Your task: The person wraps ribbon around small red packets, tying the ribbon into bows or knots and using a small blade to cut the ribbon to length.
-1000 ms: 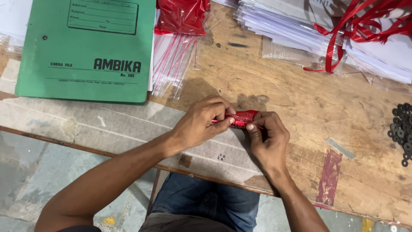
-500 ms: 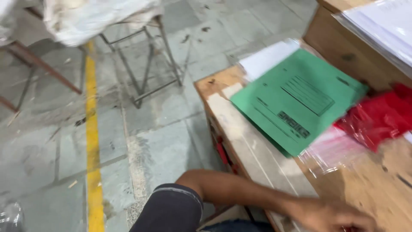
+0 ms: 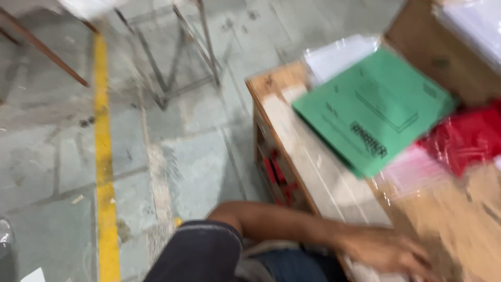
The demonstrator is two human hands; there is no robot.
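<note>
The left hand point(image 3: 389, 250) lies blurred at the worktop point(image 3: 313, 156) near edge, its grip unreadable; right hand unseen. Step unclear; a green folder point(image 3: 376, 107) lies beyond.

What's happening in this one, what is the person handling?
The view is blurred and swung out over the floor. The person's left hand rests on the wooden table near its front edge; whether it holds anything cannot be told. The right hand is out of view. Further back lie a green file folder, clear plastic sleeves and red packets.
</note>
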